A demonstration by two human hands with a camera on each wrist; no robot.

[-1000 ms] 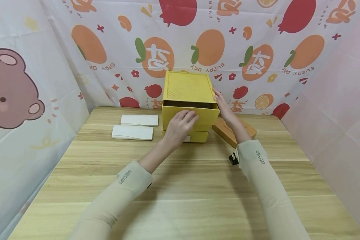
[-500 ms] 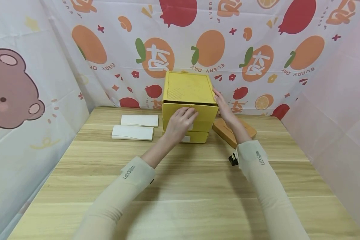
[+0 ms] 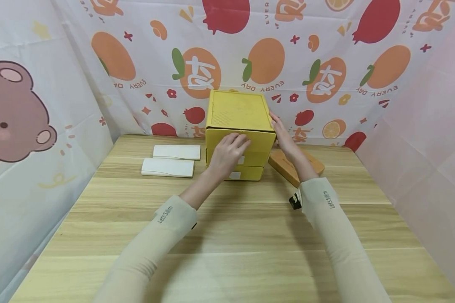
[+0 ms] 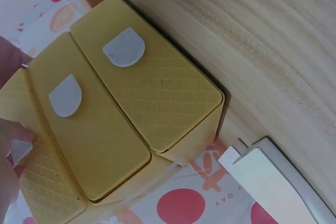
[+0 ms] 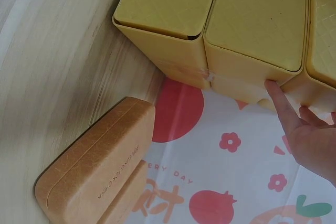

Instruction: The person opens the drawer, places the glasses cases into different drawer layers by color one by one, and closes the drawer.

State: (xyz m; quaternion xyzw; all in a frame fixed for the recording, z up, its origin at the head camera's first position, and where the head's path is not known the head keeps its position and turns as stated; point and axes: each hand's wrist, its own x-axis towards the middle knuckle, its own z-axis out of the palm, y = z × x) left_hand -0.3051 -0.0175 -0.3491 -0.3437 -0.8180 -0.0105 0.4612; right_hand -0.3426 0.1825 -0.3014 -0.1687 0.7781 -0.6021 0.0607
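A yellow chest of three stacked drawers (image 3: 239,110) stands at the back of the table. The left hand (image 3: 227,153) is at the front of the top drawer (image 4: 50,187), fingers bent. In the left wrist view its fingers pinch the white tab (image 4: 20,150), partly covering it. Only a thin dark line shows between this drawer and the chest's top. The right hand (image 3: 284,134) rests against the chest's right side; straight fingers (image 5: 283,103) touch the yellow wall in the right wrist view. White tabs (image 4: 125,48) mark the two lower drawers, both pushed in.
Two white spectacle cases (image 3: 167,167) lie left of the chest. To its right, under the right forearm, are two brown leather-look cases (image 5: 100,161) side by side. A fruit-printed cloth (image 3: 136,105) hangs directly behind the chest, with further cloth along both sides.
The top drawer has slid back into the chest, and its dark gap has narrowed to a line. The left hand moved forward with it. The right hand stayed on the side.
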